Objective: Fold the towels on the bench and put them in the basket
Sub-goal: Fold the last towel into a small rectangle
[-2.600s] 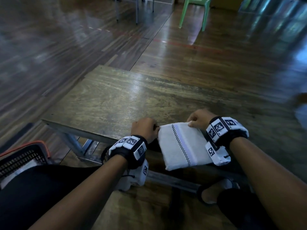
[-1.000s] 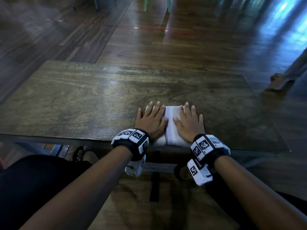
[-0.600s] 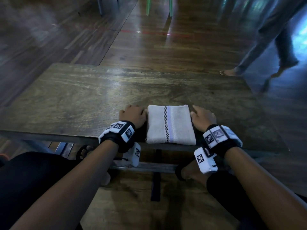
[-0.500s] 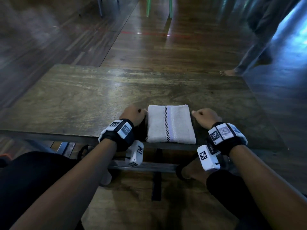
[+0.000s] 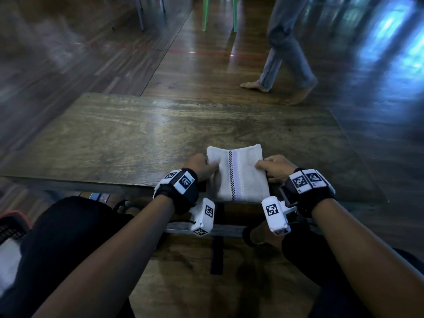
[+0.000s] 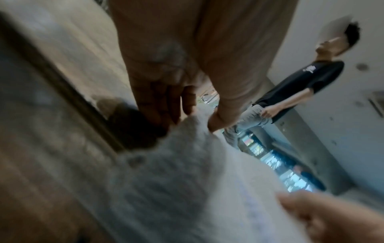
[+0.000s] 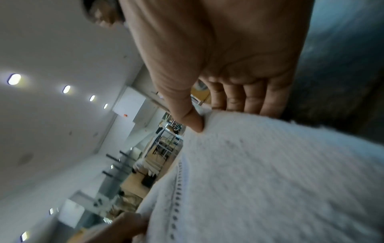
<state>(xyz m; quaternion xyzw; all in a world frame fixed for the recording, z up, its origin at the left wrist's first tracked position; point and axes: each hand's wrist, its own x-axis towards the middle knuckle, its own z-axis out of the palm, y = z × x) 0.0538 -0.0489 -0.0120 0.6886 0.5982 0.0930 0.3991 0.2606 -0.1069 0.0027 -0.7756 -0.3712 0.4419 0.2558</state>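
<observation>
A folded white towel (image 5: pixel 238 173) with a checked and lilac stripe lies at the near edge of the wooden bench (image 5: pixel 137 138). My left hand (image 5: pixel 203 167) pinches its left side, thumb on top and fingers under the cloth (image 6: pixel 187 148). On the other side my right hand (image 5: pixel 273 167) grips the towel the same way, thumb pressed into the towel (image 7: pixel 270 172). Its near end hangs a little over the bench edge. The basket (image 5: pixel 11 226), black mesh with an orange rim, shows at the far left beside my knee.
A barefoot person in jeans (image 5: pixel 284 49) walks across the wooden floor just beyond the bench's far right. Green chair legs (image 5: pixel 218 12) and grey metal legs (image 5: pixel 140 12) stand further back. My knees and sandalled feet are under the bench's near edge.
Both hands went from pressing flat on the towel, to resting beside it, to gripping its two sides now. The passer-by has walked leftward behind the bench.
</observation>
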